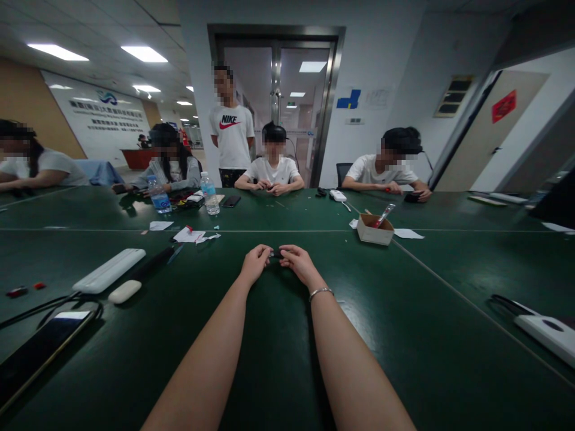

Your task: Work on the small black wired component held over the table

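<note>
Both my arms reach forward over the dark green table (pixel 278 335). Between my fingertips is a small black piece (pixel 277 254) with a shiny, metallic-looking bit at its left end; it is too small to name its kind. My left hand (pixel 256 263) pinches the left end. On the other side, the fingers of my right hand (pixel 296 261) close on the right end, and a silver bracelet (pixel 321 293) circles that wrist. The piece is just above or on the tabletop; I cannot tell which.
At left lie a phone (pixel 42 350), a white power bank (pixel 109 271), a white oval case (pixel 125 292) and paper scraps (pixel 189 235). Ahead stand water bottles (pixel 209 194) and, further right, a small box (pixel 375 232). Several people sit across; one person stands (pixel 231 137) behind.
</note>
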{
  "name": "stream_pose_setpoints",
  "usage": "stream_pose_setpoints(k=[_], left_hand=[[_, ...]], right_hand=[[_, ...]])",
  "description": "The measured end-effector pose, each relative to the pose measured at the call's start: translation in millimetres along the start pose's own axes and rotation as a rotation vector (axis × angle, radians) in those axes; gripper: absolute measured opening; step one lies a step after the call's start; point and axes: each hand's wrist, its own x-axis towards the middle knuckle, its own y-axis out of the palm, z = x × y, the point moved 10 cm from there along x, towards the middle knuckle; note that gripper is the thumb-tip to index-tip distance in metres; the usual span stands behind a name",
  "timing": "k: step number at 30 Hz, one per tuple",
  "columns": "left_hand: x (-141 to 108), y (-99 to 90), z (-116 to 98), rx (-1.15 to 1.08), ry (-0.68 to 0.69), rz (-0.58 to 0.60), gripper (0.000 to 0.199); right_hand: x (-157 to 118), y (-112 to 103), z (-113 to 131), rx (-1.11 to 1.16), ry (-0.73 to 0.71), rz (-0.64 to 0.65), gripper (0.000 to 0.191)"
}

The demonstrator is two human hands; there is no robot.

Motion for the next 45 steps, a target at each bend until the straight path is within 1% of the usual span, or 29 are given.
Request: stream_pose_setpoints(k=[6, 9, 14, 17, 20, 24, 30, 34, 38, 42, 45], left_hand=[[2, -6.3, 2, -0.029, -0.006, -0.086, 0.025], [3, -5.5, 1, -0.032, 0.015, -0.072, 0.029], [1, -3.6, 1, -0.044, 0.005, -0.040, 0.025], [1, -1.7, -1, -0.049, 0.012, -0.022, 0.030], [1, -1.6, 1, -0.037, 0.003, -0.022, 0.035], [1, -2.9, 3, -0.050, -0.013, -0.037, 0.029], [0, -2.5, 2, -0.045, -0.012, -0.034, 0.026], [0, 0.2, 2, -0.024, 0.003, -0.006, 0.029], [0, -2.3, 3, -0.005, -0.012, -0.033, 0.031], [-1, -5.6, -4, -0.008, 0.026, -0.065, 0.027], [-1, -5.9, -8, 0.025, 0.055, -0.060, 0.024]], right_hand=[[0, -6, 1, 0.003, -0.021, -0.043, 0.020], [0, -5, 1, 0.008, -0.026, -0.036, 0.020], [0, -1, 1, 0.010, -0.014, -0.003, 0.023], [-1, 1, 0, 0.000, -0.007, 0.013, 0.023], [-1, 0, 0, -0.005, -0.005, 0.003, 0.023], [-2, -2, 2, 0.011, -0.022, -0.016, 0.022], [-1, -2, 2, -0.001, -0.019, -0.013, 0.023], [-1, 1, 1, -0.003, -0.014, 0.008, 0.024], [-1, -1, 1, 0.003, -0.007, -0.012, 0.023], [-1, -5, 1, 0.026, -0.011, -0.055, 0.020], [-2, -5, 2, 0.043, -0.012, -0.047, 0.018]])
